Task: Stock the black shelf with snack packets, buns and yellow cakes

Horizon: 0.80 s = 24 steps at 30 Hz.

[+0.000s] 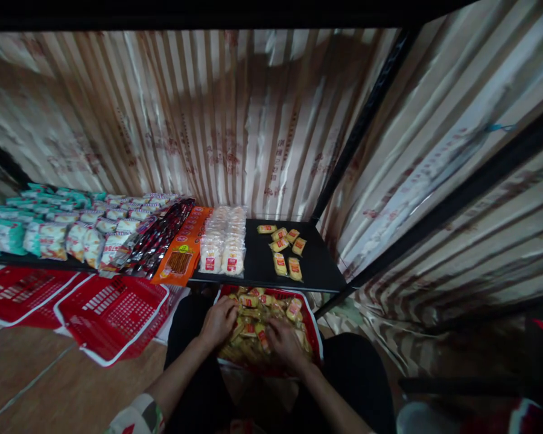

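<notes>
A red basket with a white rim (pixel 317 331) sits between my knees, filled with small yellow-wrapped snack packets (pixel 250 301). My left hand (pixel 219 322) is at the basket's left side, its fingers curled in over the packets. Whatever is in those fingers, if anything, is hidden. Inside the basket, toward its right half, my right hand (pixel 284 342) reaches down among the packets with bent fingers. They are blurred, and I cannot make out a grip. One yellow packet (pixel 261 336) lies right beside its fingertips.
Several loose yellow packets (pixel 279 263) lie on the black shelf (pixel 317 265). Left of them stand rows of white packets (pixel 222 247), an orange snack bag (pixel 181 256), dark red bags (pixel 156 241) and white-and-teal bags (pixel 47 238). Red baskets (pixel 113 310) lie on the floor. Black posts (pixel 362 126) frame the shelf.
</notes>
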### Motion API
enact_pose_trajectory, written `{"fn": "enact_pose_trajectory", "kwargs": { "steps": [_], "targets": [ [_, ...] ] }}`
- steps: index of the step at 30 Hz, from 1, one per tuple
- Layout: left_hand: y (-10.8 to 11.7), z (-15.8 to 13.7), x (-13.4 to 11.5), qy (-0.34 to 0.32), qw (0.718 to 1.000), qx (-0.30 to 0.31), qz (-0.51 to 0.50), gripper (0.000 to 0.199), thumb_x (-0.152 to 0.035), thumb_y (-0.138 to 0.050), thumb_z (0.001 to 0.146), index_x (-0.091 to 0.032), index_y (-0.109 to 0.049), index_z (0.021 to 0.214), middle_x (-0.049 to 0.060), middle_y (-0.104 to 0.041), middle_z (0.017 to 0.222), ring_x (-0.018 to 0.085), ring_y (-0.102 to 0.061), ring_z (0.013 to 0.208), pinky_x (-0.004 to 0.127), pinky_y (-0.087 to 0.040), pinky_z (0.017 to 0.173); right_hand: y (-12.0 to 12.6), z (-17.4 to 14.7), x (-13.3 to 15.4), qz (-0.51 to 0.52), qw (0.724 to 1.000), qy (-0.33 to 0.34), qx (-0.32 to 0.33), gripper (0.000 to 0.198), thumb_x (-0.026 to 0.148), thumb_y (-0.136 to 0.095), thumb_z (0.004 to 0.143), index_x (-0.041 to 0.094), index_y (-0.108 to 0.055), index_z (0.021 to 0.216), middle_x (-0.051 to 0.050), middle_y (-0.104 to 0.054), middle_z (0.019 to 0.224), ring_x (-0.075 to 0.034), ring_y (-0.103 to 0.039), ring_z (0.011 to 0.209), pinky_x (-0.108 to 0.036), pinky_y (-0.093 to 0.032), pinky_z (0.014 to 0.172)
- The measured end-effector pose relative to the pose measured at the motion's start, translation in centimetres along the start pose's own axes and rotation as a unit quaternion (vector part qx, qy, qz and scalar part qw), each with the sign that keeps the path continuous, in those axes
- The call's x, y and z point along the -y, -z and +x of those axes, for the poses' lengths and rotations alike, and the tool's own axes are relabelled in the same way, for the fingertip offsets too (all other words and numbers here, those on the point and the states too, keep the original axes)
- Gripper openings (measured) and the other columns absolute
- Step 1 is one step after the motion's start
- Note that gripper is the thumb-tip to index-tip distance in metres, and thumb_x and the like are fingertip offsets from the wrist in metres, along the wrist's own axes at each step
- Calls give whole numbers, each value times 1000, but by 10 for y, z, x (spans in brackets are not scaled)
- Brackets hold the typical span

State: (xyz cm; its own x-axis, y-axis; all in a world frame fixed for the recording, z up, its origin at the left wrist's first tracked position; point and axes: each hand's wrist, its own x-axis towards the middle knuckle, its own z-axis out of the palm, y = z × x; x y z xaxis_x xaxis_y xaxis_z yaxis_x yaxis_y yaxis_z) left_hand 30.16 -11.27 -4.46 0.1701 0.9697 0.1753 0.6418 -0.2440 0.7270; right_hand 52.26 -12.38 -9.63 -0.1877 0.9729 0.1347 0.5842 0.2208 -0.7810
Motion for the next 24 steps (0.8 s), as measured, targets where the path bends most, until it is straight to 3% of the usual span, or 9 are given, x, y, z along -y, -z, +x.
{"fn": "enact_pose_trajectory", "kwargs": {
  "steps": [3, 5, 8, 11, 13, 16, 20, 24],
  "targets": [
    [21, 6, -35, 41, 995, -31, -80, 21, -24, -45, 83, -18, -65, 85, 4, -65, 84, 16, -60, 82, 27, -47, 77, -3, -5, 0, -19, 995, -55, 76, 37, 36, -40, 83, 18, -69, 98, -11, -71, 99, -25, -64, 94, -39, -48, 85],
    [42, 8, -71, 59, 978, 1, -199, 23, -27, -45, 83, -16, -65, 85, 3, -64, 73, 13, -59, 66, 24, -47, 62, -3, -3, 3, -31, 994, -65, 88, 41, 37, -35, 85, 16, -68, 100, -12, -70, 101, -24, -64, 96, -36, -47, 86],
    [76, 10, -127, -26, 956, 63, -286, 24, -31, -50, 83, -16, -68, 87, 3, -65, 74, 12, -59, 66, 22, -46, 64, -4, 3, 9, -37, 994, -69, 82, 43, 38, -34, 86, 16, -67, 102, -12, -69, 102, -25, -63, 97, -35, -47, 85],
    [99, 22, -151, -98, 947, 96, -290, 22, -29, -53, 83, -17, -71, 86, 3, -66, 75, 11, -60, 70, 21, -45, 69, -2, 12, 17, -22, 992, -66, 108, 41, 40, -35, 85, 18, -69, 97, -11, -70, 97, -25, -64, 93, -34, -47, 81],
    [103, 44, -139, -62, 942, 105, -313, 23, -31, -54, 81, -16, -70, 87, 3, -65, 71, 11, -59, 66, 21, -45, 64, 5, 20, 24, -2, 987, -68, 143, 41, 42, -36, 86, 20, -69, 94, -10, -71, 93, -24, -64, 89, -32, -48, 79],
    [104, 98, -87, 50, 940, 84, -326, 24, -32, -56, 78, -14, -67, 91, 1, -63, 68, 11, -58, 61, 20, -45, 57, 24, 44, 38, 8, 980, -61, 192, 39, 44, -39, 86, 22, -69, 95, -6, -71, 89, -22, -65, 83, -30, -48, 73],
    [124, 184, -6, 132, 976, -71, -157, 21, -18, -52, 77, -13, -66, 92, 4, -67, 80, 12, -60, 69, 20, -45, 61, 56, 105, 58, 30, 974, -61, 218, 42, 52, -41, 85, 22, -69, 98, -4, -71, 82, -19, -64, 75, -28, -48, 66],
    [156, 256, 43, 162, 984, -68, 22, 22, -18, -54, 76, -14, -68, 92, 7, -70, 92, 17, -62, 84, 23, -45, 72, 74, 195, 72, 76, 981, -52, 171, 49, 57, -45, 82, 18, -66, 102, -6, -69, 77, -19, -63, 72, -29, -49, 67]
  ]
}}
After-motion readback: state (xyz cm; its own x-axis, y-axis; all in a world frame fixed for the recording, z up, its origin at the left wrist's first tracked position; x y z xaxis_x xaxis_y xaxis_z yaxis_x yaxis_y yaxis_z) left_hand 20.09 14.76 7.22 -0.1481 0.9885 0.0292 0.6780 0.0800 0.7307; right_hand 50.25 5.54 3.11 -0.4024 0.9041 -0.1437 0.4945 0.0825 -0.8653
